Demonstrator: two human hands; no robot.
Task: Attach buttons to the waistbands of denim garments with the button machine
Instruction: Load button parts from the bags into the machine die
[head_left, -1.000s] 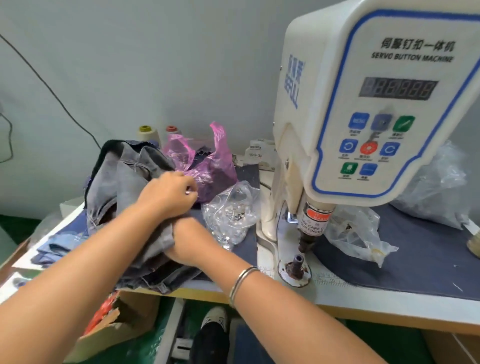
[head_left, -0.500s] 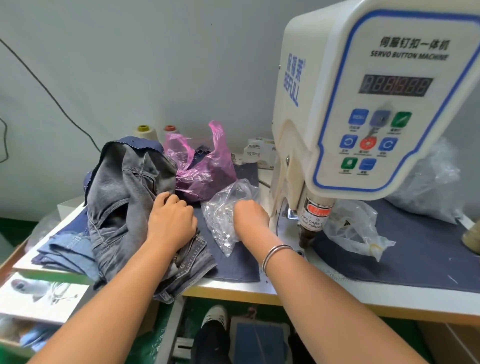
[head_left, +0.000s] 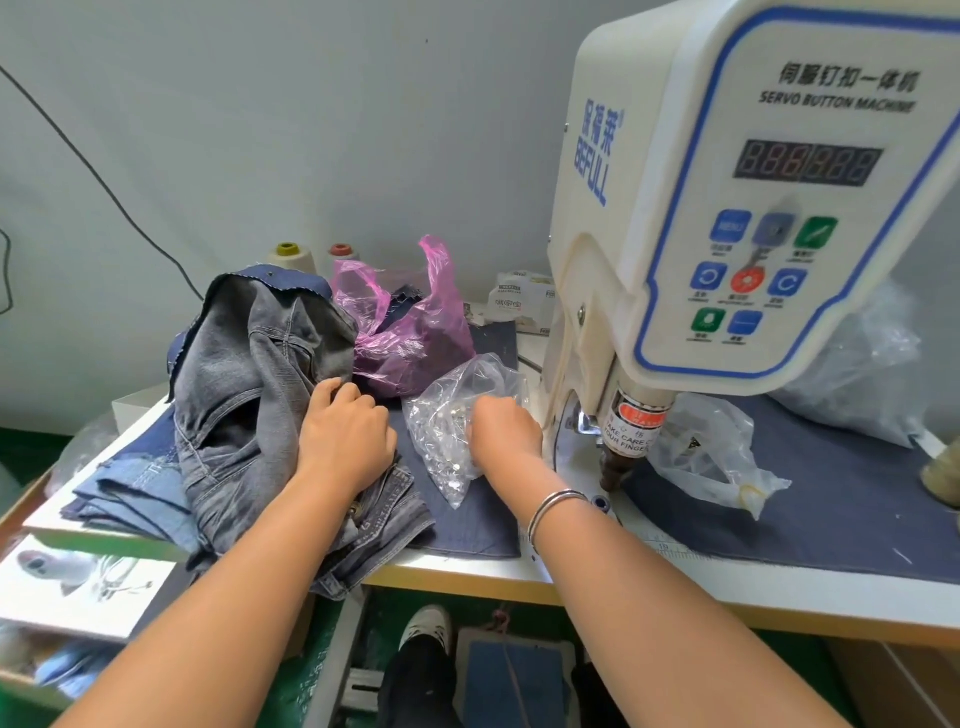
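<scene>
- Two bare hands work on the table (head_left: 727, 587) in front of the white button machine (head_left: 727, 208).
- The left hand (head_left: 345, 439) rests on a pile of grey denim garments (head_left: 249, 395); its fingers are bent and lie close together, with the tips pressing into the fabric. Whether they pinch a fold, the view does not show.
- The right hand (head_left: 506, 431) is at the mouth of a clear plastic bag of buttons (head_left: 452, 441), just to the right of the garments. Its fingers are curled downward into the bag and are hidden behind the back of the hand, so what they pinch cannot be told. A silver bracelet (head_left: 553, 506) is on this wrist.
- The grey garments lie on the left part of the table, partly on lighter blue denim pieces (head_left: 119, 483), and their lower edge hangs over the front edge of the table.
- A pink plastic bag (head_left: 410, 332) stands behind the button bag, touching the garments.
- The machine's punch head (head_left: 618, 467) is to the right of the right hand, near it but apart.
- Another clear bag (head_left: 711, 457) lies on the dark blue cloth (head_left: 831, 509) to the right of the punch head.
- Two thread cones (head_left: 291, 257) stand at the wall behind the garments.
- A foot in a white shoe (head_left: 428, 626) is under the table beside a pedal (head_left: 514, 675).
</scene>
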